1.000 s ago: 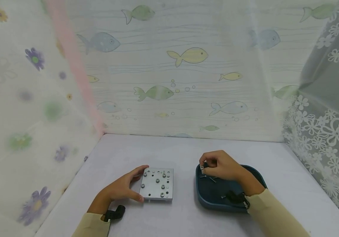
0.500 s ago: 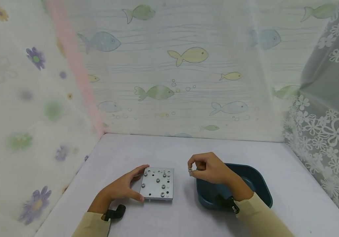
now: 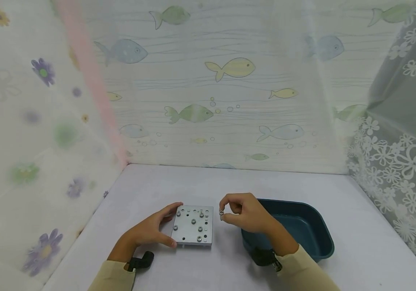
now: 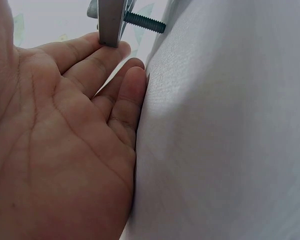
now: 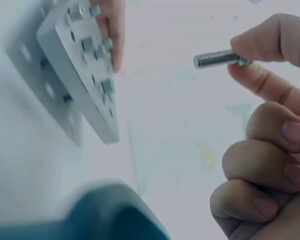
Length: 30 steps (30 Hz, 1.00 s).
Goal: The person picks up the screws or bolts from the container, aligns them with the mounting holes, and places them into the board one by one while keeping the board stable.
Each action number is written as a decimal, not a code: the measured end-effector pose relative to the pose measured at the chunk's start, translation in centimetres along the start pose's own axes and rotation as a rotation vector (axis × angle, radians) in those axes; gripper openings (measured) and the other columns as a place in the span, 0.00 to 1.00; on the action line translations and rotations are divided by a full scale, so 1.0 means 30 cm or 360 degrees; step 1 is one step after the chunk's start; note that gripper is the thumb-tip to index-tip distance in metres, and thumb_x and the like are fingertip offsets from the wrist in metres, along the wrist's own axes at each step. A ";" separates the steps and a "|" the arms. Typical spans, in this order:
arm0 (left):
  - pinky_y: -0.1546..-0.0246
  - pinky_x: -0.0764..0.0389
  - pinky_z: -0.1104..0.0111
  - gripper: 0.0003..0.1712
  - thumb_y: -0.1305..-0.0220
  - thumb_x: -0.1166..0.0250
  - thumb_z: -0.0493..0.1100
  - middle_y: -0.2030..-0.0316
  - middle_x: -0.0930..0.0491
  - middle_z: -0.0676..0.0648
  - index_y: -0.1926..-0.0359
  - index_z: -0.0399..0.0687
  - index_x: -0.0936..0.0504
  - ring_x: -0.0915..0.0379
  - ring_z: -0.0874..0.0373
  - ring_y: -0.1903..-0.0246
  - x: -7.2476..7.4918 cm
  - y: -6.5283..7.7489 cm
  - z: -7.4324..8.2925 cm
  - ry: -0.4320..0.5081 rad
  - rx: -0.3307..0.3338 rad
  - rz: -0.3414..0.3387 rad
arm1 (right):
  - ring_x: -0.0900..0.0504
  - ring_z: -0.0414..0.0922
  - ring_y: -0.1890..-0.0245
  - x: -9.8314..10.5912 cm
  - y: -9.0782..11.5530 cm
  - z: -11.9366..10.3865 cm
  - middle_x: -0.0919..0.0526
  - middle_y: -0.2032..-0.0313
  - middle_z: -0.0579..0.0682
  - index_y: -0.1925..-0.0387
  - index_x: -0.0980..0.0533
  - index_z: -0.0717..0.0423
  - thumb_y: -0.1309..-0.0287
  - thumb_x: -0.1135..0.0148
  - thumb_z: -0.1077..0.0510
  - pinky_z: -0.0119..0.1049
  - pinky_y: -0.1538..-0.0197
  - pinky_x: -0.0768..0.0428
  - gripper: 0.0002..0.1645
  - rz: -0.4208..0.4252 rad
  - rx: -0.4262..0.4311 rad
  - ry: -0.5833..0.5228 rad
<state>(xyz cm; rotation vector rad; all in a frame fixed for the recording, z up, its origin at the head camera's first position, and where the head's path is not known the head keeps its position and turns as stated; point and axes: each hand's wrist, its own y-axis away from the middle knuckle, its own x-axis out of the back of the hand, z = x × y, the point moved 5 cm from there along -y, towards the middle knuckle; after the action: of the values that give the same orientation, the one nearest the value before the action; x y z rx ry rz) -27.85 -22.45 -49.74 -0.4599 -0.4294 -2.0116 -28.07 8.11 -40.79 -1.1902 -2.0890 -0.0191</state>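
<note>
A square silver metal plate (image 3: pixel 188 232) with drilled holes lies left of centre in the head view, several socket head screws standing in it. My left hand (image 3: pixel 150 232) holds it by the left side, thumb at the near edge and fingers at the far corner. Under the plate, a threaded screw end (image 4: pixel 146 22) sticks out in the left wrist view. Between thumb and index finger, my right hand (image 3: pixel 249 216) pinches a loose socket head screw (image 3: pixel 221 213) just right of the plate. Its bare thread points away from the fingertips in the right wrist view.
A dark blue tray (image 3: pixel 326 228) stands on the white table (image 3: pixel 179 182) at the right, partly behind my right forearm; the hidden part of its inside cannot be seen. Fish-patterned curtain (image 3: pixel 230 121) hangs behind the table, with more curtain at both sides.
My right hand has moved left from over the tray to beside the plate, carrying the screw. The tray has shifted slightly right from its first position. My left hand and the plate look unmoved.
</note>
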 end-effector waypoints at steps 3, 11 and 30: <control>0.21 0.48 0.40 0.70 0.61 0.12 0.52 0.21 0.42 0.51 0.19 0.64 0.43 0.43 0.40 0.23 0.000 0.000 0.001 0.0020 0.0001 -0.0014 | 0.44 0.34 0.82 -0.027 0.000 -0.006 0.42 0.84 0.40 0.61 0.15 0.42 0.42 0.28 0.58 0.29 0.77 0.40 0.08 0.0009 -0.0007 0.0025; 0.22 0.48 0.39 0.71 0.62 0.13 0.52 0.21 0.42 0.50 0.19 0.63 0.44 0.43 0.40 0.23 -0.005 -0.003 -0.002 0.0015 -0.0009 -0.0023 | 0.45 0.34 0.83 -0.085 0.005 -0.013 0.43 0.85 0.40 0.60 0.15 0.44 0.41 0.28 0.57 0.29 0.76 0.39 0.07 -0.0008 -0.0078 0.0025; 0.21 0.48 0.41 0.71 0.62 0.12 0.54 0.21 0.41 0.55 0.19 0.65 0.44 0.43 0.44 0.23 0.006 -0.006 -0.002 -0.0023 0.0001 -0.0017 | 0.43 0.34 0.82 -0.182 -0.006 -0.007 0.42 0.85 0.38 0.65 0.15 0.36 0.46 0.24 0.53 0.27 0.77 0.41 0.08 -0.0061 -0.0214 0.0184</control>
<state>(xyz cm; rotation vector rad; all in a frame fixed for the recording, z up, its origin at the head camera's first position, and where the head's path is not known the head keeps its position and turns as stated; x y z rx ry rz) -28.10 -22.52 -49.73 -0.4732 -0.4419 -2.0193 -26.38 3.88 -43.80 -1.1986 -2.0342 -0.2440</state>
